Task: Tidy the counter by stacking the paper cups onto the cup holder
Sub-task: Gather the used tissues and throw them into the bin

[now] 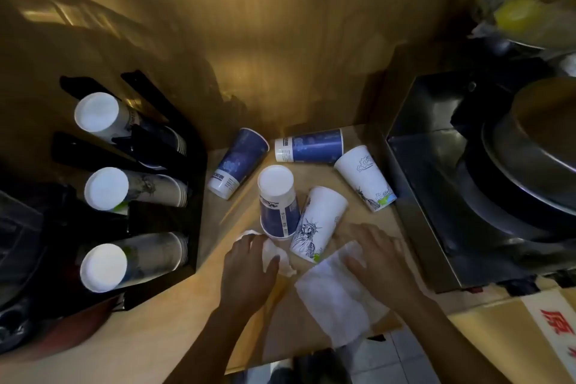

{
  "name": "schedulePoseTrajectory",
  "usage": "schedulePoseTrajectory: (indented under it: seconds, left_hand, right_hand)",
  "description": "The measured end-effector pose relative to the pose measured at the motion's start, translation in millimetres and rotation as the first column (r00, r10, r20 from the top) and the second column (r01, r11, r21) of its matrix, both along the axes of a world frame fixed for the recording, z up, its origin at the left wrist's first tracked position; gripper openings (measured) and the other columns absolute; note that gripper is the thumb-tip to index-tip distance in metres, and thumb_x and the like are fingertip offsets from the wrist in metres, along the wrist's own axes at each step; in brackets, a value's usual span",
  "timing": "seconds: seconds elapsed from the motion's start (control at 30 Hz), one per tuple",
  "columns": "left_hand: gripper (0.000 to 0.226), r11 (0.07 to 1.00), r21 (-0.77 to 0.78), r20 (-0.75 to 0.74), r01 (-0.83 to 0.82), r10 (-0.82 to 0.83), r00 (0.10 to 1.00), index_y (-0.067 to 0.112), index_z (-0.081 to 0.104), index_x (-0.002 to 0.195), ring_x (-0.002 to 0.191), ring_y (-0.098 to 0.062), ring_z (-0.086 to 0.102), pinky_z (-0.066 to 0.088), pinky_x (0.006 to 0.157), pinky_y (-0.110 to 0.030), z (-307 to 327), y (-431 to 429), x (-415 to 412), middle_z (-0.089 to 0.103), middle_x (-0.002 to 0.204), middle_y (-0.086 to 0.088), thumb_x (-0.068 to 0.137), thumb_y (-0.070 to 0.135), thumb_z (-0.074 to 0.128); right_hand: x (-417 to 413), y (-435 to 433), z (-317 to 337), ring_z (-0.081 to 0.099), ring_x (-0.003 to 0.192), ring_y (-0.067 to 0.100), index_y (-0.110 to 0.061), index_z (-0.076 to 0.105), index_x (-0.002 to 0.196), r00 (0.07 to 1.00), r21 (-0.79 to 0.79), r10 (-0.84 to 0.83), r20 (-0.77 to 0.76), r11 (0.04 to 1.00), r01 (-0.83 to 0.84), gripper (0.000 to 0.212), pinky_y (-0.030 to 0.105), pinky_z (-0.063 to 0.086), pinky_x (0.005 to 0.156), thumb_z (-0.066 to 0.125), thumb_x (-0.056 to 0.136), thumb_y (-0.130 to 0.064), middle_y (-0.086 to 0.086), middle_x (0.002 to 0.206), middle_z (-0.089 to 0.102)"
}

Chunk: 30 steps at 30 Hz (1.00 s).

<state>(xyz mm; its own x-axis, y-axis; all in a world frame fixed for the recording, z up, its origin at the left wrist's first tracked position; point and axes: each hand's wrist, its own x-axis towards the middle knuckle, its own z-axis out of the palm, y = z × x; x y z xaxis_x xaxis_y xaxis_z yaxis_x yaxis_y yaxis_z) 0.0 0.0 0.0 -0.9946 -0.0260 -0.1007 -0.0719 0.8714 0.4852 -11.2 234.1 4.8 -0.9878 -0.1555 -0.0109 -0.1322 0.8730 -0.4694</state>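
Note:
Several paper cups lie loose on the wooden counter (174,315). A blue cup (238,162) and another blue cup (311,146) lie on their sides at the back. A third blue cup (277,201) stands upside down in the middle. Two white cups with a statue print, one (318,223) beside it and one (364,178) to the right, lie tipped over. The black cup holder (168,221) on the left carries three cup stacks (103,188). My left hand (249,262) grips a crumpled white tissue (276,254). My right hand (377,254) presses flat on a white napkin (336,299).
A steel machine (436,184) with a round metal pan (536,159) stands at the right. A cardboard box with red print (551,330) sits at the near right. A wooden wall (280,40) backs the counter. Floor tiles (389,362) show past the front edge.

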Motion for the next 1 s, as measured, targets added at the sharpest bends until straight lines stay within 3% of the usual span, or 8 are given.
schedulePoseTrajectory:
  seconds: [0.23, 0.4, 0.57, 0.67, 0.73, 0.83, 0.93, 1.0]
  left_hand:
    - [0.059, 0.984, -0.166, 0.180, 0.062, -0.032, 0.983, 0.021, 0.034, 0.138, 0.128, -0.026, 0.038, 0.034, 0.105, -0.039, -35.9, -13.1, 5.5, 0.041, 0.143, -0.008, 0.086, 0.039, 0.055]
    - [0.062, 0.994, -0.106, 0.201, -0.016, 0.037, 0.979, 0.022, 0.022, 0.143, 0.132, -0.025, 0.037, 0.030, 0.108, -0.041, -44.8, -15.0, 9.6, 0.038, 0.145, -0.008, 0.090, 0.039, 0.050]
    - [0.028, 0.972, -0.232, 0.151, 0.045, -0.010, 0.988, 0.023, 0.051, 0.119, 0.119, -0.017, 0.049, 0.035, 0.098, -0.033, -41.6, -17.2, 10.1, 0.056, 0.128, 0.000, 0.094, 0.028, 0.041]
    - [0.021, 0.962, -0.270, 0.125, 0.042, -0.008, 0.992, 0.023, 0.055, 0.107, 0.106, -0.017, 0.057, 0.039, 0.088, -0.033, -40.0, -16.5, 11.4, 0.065, 0.110, 0.002, 0.092, 0.025, 0.041]
    - [0.016, 0.983, -0.182, 0.095, -0.032, 0.050, 0.994, 0.022, 0.056, 0.101, 0.099, -0.017, 0.061, 0.042, 0.086, -0.034, -41.2, -17.6, 14.0, 0.067, 0.102, 0.001, 0.091, 0.025, 0.044]
    - [0.009, 0.977, 0.048, 0.076, -0.206, 0.202, 0.976, 0.018, 0.058, 0.088, 0.083, -0.023, 0.065, 0.050, 0.076, -0.036, -37.4, -18.5, 19.3, 0.068, 0.087, -0.004, 0.089, 0.025, 0.052]
    - [0.009, 0.926, 0.138, 0.068, -0.351, 0.345, 0.936, 0.020, 0.055, 0.081, 0.075, -0.023, 0.064, 0.044, 0.060, -0.029, -26.9, -19.9, 30.7, 0.064, 0.077, -0.002, 0.088, 0.026, 0.055]
    - [0.010, 0.899, 0.155, 0.049, -0.409, 0.406, 0.912, 0.016, 0.056, 0.084, 0.075, -0.027, 0.064, 0.042, 0.058, -0.030, -19.8, -23.2, 39.9, 0.066, 0.079, -0.006, 0.087, 0.025, 0.056]
  right_hand:
    - [14.2, -4.0, -33.3, 0.041, 0.118, 0.018, -0.024, 0.034, 0.128, 0.970, 0.260, -0.029, 0.243, 0.965, -0.037, 0.060, 0.037, 0.029, 0.097, 0.054, 0.078, -0.053, -0.002, 0.128, 0.046]
    - [23.0, -5.3, -46.1, 0.039, 0.118, 0.021, -0.025, 0.030, 0.128, 0.937, 0.311, -0.061, 0.344, 0.949, -0.052, 0.071, 0.039, 0.029, 0.095, 0.059, 0.071, -0.057, 0.000, 0.129, 0.040]
    - [24.1, -2.0, -44.7, 0.050, 0.109, 0.019, -0.026, 0.054, 0.108, 0.983, 0.308, 0.041, 0.177, 0.947, -0.095, 0.025, 0.032, 0.027, 0.084, 0.050, 0.083, -0.027, -0.002, 0.114, 0.056]
    - [23.5, -4.3, -35.1, 0.067, 0.069, 0.021, -0.018, 0.068, 0.073, 0.995, 0.259, 0.081, 0.060, 0.961, -0.094, 0.020, 0.031, 0.024, 0.064, 0.067, 0.055, -0.010, 0.002, 0.074, 0.070]
    - [22.9, -8.9, -31.0, 0.068, 0.067, 0.022, -0.015, 0.069, 0.074, 0.995, 0.187, 0.091, 0.044, 0.977, -0.098, 0.022, 0.030, 0.027, 0.063, 0.065, 0.053, -0.010, 0.004, 0.075, 0.071]
    - [18.8, -16.7, -35.2, 0.058, 0.104, 0.025, -0.012, 0.063, 0.104, 0.976, 0.182, 0.193, 0.100, 0.961, -0.209, 0.027, 0.034, 0.037, 0.084, 0.059, 0.077, -0.010, 0.003, 0.114, 0.062]
    - [13.6, -30.1, -31.1, 0.061, 0.093, 0.031, -0.006, 0.064, 0.094, 0.974, 0.033, 0.191, 0.120, 0.980, -0.197, 0.015, 0.037, 0.042, 0.081, 0.056, 0.084, -0.013, 0.013, 0.097, 0.067]
    - [9.2, -45.0, -23.2, 0.063, 0.089, 0.032, -0.001, 0.064, 0.093, 0.966, -0.068, 0.211, 0.146, 0.977, -0.203, 0.022, 0.039, 0.045, 0.080, 0.055, 0.084, -0.020, 0.020, 0.093, 0.068]
